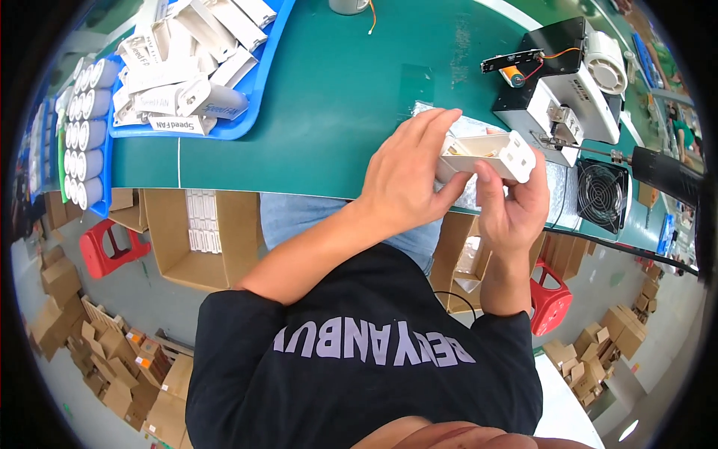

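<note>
In front of my body, above the table's near edge, a white plastic housing like an open trough is held between both hands. My left hand grips its left end, thumb below and fingers over the far side. At the other end, my right hand closes round it, with its thumb against the near wall; that end has small square holes. Something thin and yellowish, perhaps wires, shows inside the housing. Right of my hands, a soldering iron with a black handle points its metal tip left, toward a metal fixture.
A blue tray of white housings lies at the left, beside rows of white cylinders. On the right stand a black-and-white machine, a circuit board with an orange cylinder, and a black fan. An open carton sits below the table.
</note>
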`<state>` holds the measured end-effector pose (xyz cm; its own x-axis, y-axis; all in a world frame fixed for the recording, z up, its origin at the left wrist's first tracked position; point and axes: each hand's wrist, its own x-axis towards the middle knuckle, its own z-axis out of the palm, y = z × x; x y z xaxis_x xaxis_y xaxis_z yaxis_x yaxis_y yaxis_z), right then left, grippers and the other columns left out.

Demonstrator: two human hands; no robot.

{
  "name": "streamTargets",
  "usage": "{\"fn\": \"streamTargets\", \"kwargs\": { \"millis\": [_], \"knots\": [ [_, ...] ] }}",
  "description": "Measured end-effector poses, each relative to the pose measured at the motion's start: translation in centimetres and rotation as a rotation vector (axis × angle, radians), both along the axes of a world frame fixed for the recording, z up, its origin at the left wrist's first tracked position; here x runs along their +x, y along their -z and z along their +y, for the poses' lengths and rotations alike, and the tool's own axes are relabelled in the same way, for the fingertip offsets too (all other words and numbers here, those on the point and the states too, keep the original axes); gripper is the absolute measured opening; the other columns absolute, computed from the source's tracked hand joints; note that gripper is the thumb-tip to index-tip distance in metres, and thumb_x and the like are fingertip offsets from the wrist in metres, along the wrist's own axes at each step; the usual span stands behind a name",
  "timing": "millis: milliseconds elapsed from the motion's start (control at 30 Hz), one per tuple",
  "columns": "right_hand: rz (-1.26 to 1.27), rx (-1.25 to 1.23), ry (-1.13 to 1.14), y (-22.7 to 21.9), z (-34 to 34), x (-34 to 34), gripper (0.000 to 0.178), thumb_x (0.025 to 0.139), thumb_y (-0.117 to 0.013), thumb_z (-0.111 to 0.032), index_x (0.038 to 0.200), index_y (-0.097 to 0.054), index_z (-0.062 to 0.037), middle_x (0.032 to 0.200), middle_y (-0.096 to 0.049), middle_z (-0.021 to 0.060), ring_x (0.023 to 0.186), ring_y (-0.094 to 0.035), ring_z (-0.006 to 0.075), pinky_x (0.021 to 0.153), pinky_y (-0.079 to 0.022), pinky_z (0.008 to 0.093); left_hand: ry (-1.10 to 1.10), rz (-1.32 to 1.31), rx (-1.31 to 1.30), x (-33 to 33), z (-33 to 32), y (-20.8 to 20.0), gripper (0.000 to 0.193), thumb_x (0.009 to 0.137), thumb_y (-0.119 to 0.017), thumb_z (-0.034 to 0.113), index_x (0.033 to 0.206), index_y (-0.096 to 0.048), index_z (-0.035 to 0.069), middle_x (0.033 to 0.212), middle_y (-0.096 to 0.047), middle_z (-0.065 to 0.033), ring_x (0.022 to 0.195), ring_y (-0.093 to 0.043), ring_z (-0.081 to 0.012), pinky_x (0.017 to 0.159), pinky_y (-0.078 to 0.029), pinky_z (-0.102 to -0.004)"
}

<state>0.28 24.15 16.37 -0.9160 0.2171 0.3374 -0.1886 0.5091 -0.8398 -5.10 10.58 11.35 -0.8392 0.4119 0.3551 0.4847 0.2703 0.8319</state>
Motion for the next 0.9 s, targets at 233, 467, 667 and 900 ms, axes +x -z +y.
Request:
{"fn": "streamTargets", "kwargs": {
  "millis": [233, 467, 667, 900],
  "knots": [
    [-0.012, -0.111, -0.171, 2.9, 3.2, 2.3, 0.04, 0.081, -0.076, -0.007, 0.115, -0.058, 0.003, 0.113, -0.065, 0.0132, 0.095, -0.066, 0.0209, 0.084, -0.05, 0.0293, 0.177, 0.325, -0.099, -2.2, -4.6, -3.5, 0.051, 0.067, -0.082, 0.021, 0.115, -0.065, 0.013, 0.126, -0.059, -0.0106, 0.119, -0.055, -0.0318, 0.093, -0.048, -0.0417],
    [0.159, 0.039, -0.198, 3.0, 3.3, 2.2, 0.05, 0.08, -0.079, -0.01, 0.12, -0.051, 0.0013, 0.109, -0.068, 0.014, 0.09, -0.07, 0.0231, 0.078, -0.054, 0.0297, 0.513, 0.015, 0.039, -3.5, -2.9, -1.2, 0.027, 0.071, -0.077, 0.004, 0.097, -0.07, 0.008, 0.118, -0.065, -0.0084, 0.12, -0.057, -0.033, 0.098, -0.045, -0.0427],
    [-0.371, 0.047, -0.106, -0.3, 3.7, 3.2, 0.042, 0.081, -0.074, -0.012, 0.115, -0.056, 0.0052, 0.108, -0.063, 0.0128, 0.089, -0.061, 0.0172, 0.078, -0.049, 0.0267, 0.352, -0.334, 0.551, -1.8, -1.2, 0.8, 0.004, 0.095, -0.055, 0.0, 0.095, -0.059, -0.002, 0.095, -0.069, -0.013, 0.095, -0.064, -0.0227, 0.088, -0.049, -0.0326],
    [0.876, 0.321, 0.547, -9.4, 11.3, -3.9, 0.049, 0.086, -0.07, -0.011, 0.125, -0.043, 0.0021, 0.11, -0.053, 0.0164, 0.096, -0.056, 0.02, 0.071, -0.051, 0.0312, 0.085, -0.029, 0.548, -1.5, 2.0, 1.2, 0.005, 0.095, -0.054, 0.002, 0.091, -0.056, 0.001, 0.087, -0.069, -0.0118, 0.077, -0.063, -0.0203, 0.072, -0.05, -0.0315]
  ]
}}
